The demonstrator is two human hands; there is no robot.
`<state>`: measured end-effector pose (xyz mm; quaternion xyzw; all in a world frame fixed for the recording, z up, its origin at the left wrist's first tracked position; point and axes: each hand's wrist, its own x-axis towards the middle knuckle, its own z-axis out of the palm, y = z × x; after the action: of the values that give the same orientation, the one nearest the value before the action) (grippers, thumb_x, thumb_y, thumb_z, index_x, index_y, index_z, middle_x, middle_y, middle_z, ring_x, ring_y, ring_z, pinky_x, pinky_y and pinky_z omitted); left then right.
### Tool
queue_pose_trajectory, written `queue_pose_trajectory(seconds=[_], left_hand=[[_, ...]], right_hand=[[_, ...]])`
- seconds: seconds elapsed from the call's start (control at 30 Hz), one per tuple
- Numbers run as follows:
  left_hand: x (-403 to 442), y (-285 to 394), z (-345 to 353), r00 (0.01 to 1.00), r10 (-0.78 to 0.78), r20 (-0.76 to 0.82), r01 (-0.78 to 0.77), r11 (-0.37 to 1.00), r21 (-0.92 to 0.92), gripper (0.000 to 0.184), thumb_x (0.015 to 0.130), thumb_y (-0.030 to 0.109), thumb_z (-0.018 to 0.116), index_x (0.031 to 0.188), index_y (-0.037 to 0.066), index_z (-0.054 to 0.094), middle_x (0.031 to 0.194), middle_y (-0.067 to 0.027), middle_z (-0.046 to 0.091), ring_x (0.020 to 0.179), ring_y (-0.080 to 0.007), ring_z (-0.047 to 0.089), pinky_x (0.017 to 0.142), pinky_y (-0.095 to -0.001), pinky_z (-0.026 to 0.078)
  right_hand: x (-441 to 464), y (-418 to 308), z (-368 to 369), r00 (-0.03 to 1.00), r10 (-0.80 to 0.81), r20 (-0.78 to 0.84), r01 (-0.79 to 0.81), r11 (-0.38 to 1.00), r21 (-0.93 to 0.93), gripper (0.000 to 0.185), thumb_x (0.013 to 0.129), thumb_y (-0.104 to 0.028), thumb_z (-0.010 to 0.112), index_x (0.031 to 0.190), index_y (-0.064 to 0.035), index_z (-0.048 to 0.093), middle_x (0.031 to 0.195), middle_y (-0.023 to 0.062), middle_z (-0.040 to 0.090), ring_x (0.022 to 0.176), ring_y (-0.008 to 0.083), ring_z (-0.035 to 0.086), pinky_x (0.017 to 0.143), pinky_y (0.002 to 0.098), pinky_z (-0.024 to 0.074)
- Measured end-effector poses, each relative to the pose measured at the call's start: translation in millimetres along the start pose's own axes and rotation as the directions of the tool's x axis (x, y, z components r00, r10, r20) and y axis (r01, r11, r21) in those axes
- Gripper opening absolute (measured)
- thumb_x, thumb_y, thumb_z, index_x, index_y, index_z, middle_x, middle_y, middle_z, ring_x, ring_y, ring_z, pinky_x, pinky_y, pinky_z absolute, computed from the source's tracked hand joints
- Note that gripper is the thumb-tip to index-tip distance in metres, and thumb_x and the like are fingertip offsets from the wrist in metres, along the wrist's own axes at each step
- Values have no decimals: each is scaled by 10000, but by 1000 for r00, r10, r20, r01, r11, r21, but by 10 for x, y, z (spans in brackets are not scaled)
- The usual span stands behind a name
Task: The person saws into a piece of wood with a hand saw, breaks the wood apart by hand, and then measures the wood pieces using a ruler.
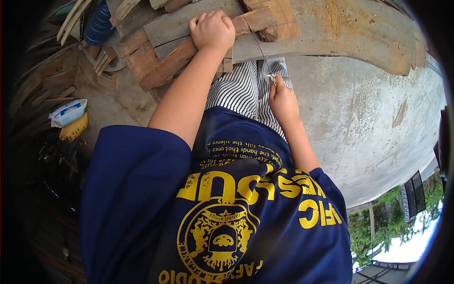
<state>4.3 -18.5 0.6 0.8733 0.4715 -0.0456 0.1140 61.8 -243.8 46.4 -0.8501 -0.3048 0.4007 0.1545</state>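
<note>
My left hand [213,30] is closed over a rough brown strip of wood [177,60], pressing it down on a wide grey plank. In front of my lap, my right hand [283,98] is wrapped around the end of a thin saw. A metal fitting shows at my fingertips. The narrow, wire-like saw blade [258,41] runs up from there across the wood, beside a brown block [282,20] with a dark knot. My fingers hide the saw's handle.
The thick grey plank [340,35] stretches to the right, with sawdust on it. Scrap wood [45,87], a blue water bottle [99,23] and white and yellow bags [69,113] are at left. Concrete floor [359,118] lies to the right, with greenery beyond.
</note>
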Motion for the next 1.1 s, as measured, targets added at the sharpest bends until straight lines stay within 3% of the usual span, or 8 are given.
queue_pose_trajectory(seconds=[0.17, 0.37, 0.5, 0.57, 0.83, 1.0, 1.1], left_hand=[[-12, -43, 29, 1000, 3, -31, -3, 1000, 11, 292, 845, 211, 390, 819, 130, 670, 900, -6, 667, 931, -175, 566, 964, -360, 306], [-23, 3, -3, 1000, -18, -22, 17, 999, -35, 276, 837, 207, 403, 802, 129, 666, 893, -10, 665, 919, -179, 569, 956, -362, 313], [-36, -16, -35, 1000, -7, 7, 7, 1000, 5, 297, 841, 199, 374, 839, 137, 665, 909, -1, 664, 943, -170, 570, 959, -353, 317], [-20, 5, -53, 1000, -13, 6, 13, 999, 31, 290, 840, 197, 377, 832, 136, 660, 893, -3, 665, 939, -167, 571, 955, -348, 318], [20, -16, -20, 1000, -25, -8, 25, 999, -22, 304, 842, 202, 367, 844, 141, 665, 899, -5, 665, 941, -163, 571, 954, -345, 318], [-75, -28, -26, 1000, -16, 24, 15, 999, 30, 327, 844, 202, 354, 857, 149, 676, 902, -2, 667, 942, -162, 572, 956, -347, 315], [-22, -32, -30, 999, -2, 32, 1, 1000, 24, 331, 844, 204, 352, 845, 155, 679, 907, -5, 667, 947, -163, 573, 961, -349, 312]], right_hand=[[629, -314, 39, 994, -86, -69, 87, 996, 6, 218, 898, -193, 474, 1060, -55, 517, 673, 252, 612, 626, 421, 614, 576, 514, 496], [9, 20, -127, 998, -12, 54, 15, 998, -59, 227, 917, -217, 460, 1068, -55, 511, 673, 250, 613, 630, 426, 611, 565, 509, 495], [276, -91, -89, 999, -32, 31, 33, 999, -34, 224, 913, -215, 471, 1067, -56, 509, 672, 251, 612, 629, 424, 611, 558, 511, 493], [785, -274, 52, 982, -175, -72, 173, 984, -31, 237, 899, -201, 491, 1082, -53, 512, 667, 248, 612, 621, 416, 614, 545, 508, 492], [-6, 233, -84, 999, 9, 51, -9, 1000, 2, 231, 903, -188, 492, 1079, -44, 533, 653, 242, 605, 616, 403, 619, 547, 499, 491], [824, -162, 163, 984, -168, -55, 169, 986, 2, 211, 908, -235, 487, 1039, -70, 505, 697, 237, 617, 647, 421, 606, 584, 515, 484], [616, -65, 165, 996, -92, -2, 92, 995, 45, 181, 902, -217, 490, 1010, -73, 495, 695, 241, 615, 643, 426, 600, 584, 515, 483]])
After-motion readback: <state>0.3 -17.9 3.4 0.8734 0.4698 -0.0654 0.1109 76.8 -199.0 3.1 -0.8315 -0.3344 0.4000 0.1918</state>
